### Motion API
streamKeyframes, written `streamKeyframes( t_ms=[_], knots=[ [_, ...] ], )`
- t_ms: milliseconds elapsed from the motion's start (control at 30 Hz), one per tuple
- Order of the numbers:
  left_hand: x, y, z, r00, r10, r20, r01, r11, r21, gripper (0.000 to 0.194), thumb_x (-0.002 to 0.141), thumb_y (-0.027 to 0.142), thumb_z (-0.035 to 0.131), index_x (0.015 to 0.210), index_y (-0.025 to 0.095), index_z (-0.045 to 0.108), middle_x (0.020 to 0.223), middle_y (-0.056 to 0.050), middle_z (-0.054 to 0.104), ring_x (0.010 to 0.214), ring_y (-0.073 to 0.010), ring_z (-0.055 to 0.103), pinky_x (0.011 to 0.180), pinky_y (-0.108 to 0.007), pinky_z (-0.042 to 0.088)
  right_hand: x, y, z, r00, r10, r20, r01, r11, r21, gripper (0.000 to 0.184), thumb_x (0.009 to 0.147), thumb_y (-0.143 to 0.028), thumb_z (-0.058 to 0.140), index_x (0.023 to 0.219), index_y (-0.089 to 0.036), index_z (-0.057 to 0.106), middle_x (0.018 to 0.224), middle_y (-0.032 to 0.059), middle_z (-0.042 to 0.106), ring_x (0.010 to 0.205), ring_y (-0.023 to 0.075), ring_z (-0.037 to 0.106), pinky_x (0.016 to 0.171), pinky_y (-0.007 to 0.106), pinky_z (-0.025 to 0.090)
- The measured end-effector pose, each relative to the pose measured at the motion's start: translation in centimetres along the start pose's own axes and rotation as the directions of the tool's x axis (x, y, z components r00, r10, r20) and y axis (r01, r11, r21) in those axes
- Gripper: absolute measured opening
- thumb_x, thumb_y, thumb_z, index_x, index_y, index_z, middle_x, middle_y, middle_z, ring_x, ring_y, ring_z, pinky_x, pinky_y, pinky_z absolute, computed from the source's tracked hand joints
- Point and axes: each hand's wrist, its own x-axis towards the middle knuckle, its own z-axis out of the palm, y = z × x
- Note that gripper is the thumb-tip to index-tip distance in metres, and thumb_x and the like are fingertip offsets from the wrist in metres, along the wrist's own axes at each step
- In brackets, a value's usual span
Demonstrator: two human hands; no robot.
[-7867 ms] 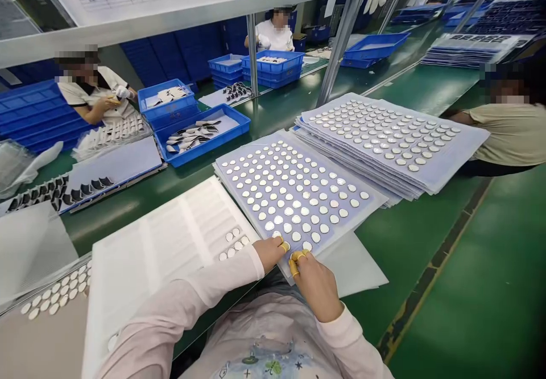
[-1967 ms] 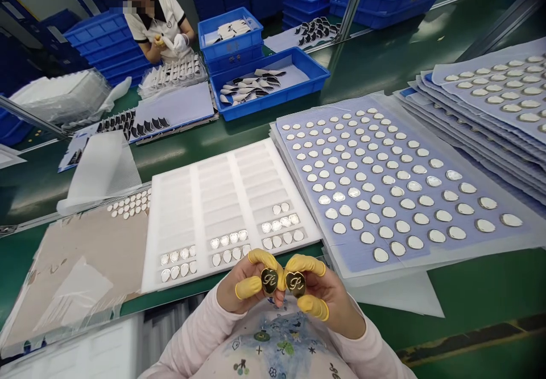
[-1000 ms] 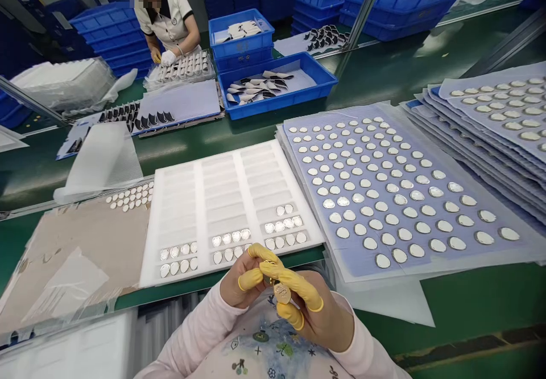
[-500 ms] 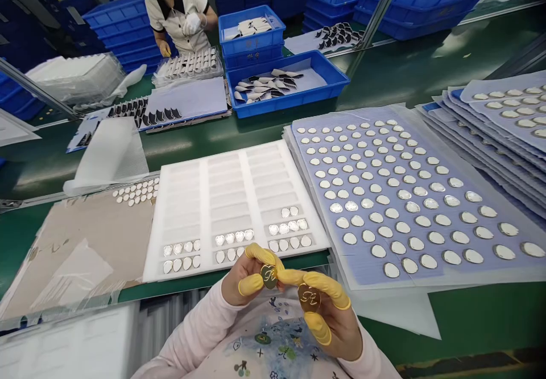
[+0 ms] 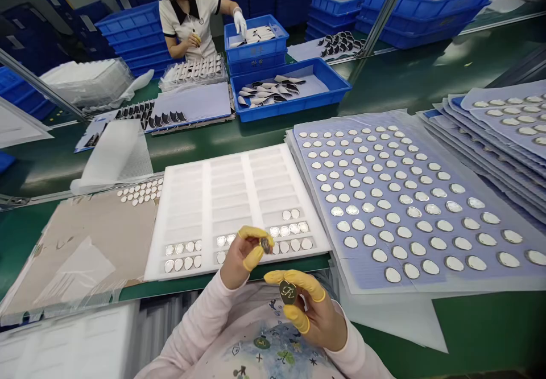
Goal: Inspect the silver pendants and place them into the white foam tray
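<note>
My left hand (image 5: 239, 256), in yellow finger cots, pinches a small round metal disc (image 5: 265, 246) at its fingertips, just above the near edge of the white foam tray (image 5: 228, 188). Lower and to the right, my right hand (image 5: 315, 310) grips a heart-like gold metal disc (image 5: 288, 292) between thumb and fingers. A script letter shows on its face. Several pale-faced pieces (image 5: 183, 263) sit in the tray's slots, mostly in the near rows. My left hand hides part of the middle column.
Rows of white-faced pieces lie on a purple sheet (image 5: 315, 262) at right, beside stacked sheets (image 5: 460, 134). More pieces rest on brown cardboard (image 5: 81, 219) at left. Across the bench, a co-worker (image 5: 190, 20) reaches into a blue bin (image 5: 256, 49); another blue bin (image 5: 336, 94) stands nearer.
My hands have moved apart. The left went up toward the foam tray with its disc tilted; the right shifted slightly left. The co-worker's gloved hand moved over to the blue bin.
</note>
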Motion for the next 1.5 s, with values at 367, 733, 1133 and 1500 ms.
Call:
streamKeyframes(
  t_ms=[367, 733, 1133, 1500],
  knots=[
    [7.6, -3.5, 1.8, 0.99, -0.109, -0.088, 0.111, 0.227, 0.968, 0.011, 0.086, 0.013, 0.055, 0.093, 0.017, 0.063, 0.097, -0.011, 0.064, 0.097, -0.0279, 0.061, 0.087, -0.041, 0.051, -0.7, 0.7, -0.1, 0.994, 0.025, -0.102, -0.023, 1.0, 0.017, 0.03, 0.097, -0.043, 0.057, 0.125, -0.032, 0.059, 0.098, 0.0082, 0.073, 0.047, 0.011, 0.053, 0.05, 0.025, 0.053],
    [7.8, -4.1, 1.6, 0.983, -0.167, -0.08, 0.106, 0.152, 0.983, 0.016, 0.096, 0.012, 0.048, 0.093, 0.019, 0.062, 0.1, -0.009, 0.063, 0.095, -0.0213, 0.062, 0.084, -0.033, 0.049, -1.1, 1.6, -0.2, 0.983, -0.001, -0.183, 0.015, 0.997, 0.077, 0.032, 0.097, -0.039, 0.059, 0.127, -0.03, 0.055, 0.104, 0.0088, 0.075, 0.05, 0.0121, 0.055, 0.059, 0.03, 0.058],
    [7.4, -4.8, 2.4, 0.985, -0.14, -0.102, 0.125, 0.17, 0.977, 0.016, 0.094, 0.012, 0.05, 0.088, 0.017, 0.064, 0.091, -0.01, 0.066, 0.089, -0.0242, 0.063, 0.082, -0.035, 0.048, -1.4, 1.7, -0.2, 0.979, 0.046, -0.199, -0.033, 0.997, 0.069, 0.032, 0.096, -0.042, 0.06, 0.123, -0.027, 0.057, 0.102, 0.0096, 0.074, 0.058, 0.0136, 0.059, 0.057, 0.027, 0.056],
    [-0.3, 2.6, 2.4, 0.926, -0.35, 0.139, 0.283, 0.89, 0.358, 0.041, 0.097, 0.049, 0.049, 0.075, 0.017, 0.063, 0.07, -0.002, 0.063, 0.061, -0.0121, 0.054, 0.059, -0.024, 0.044, -0.8, 1.2, -0.5, 0.957, -0.026, -0.288, 0.066, 0.989, 0.13, 0.034, 0.089, -0.049, 0.068, 0.12, -0.036, 0.064, 0.097, 0.0059, 0.053, 0.066, 0.0152, 0.05, 0.053, 0.027, 0.049]
  ],
)
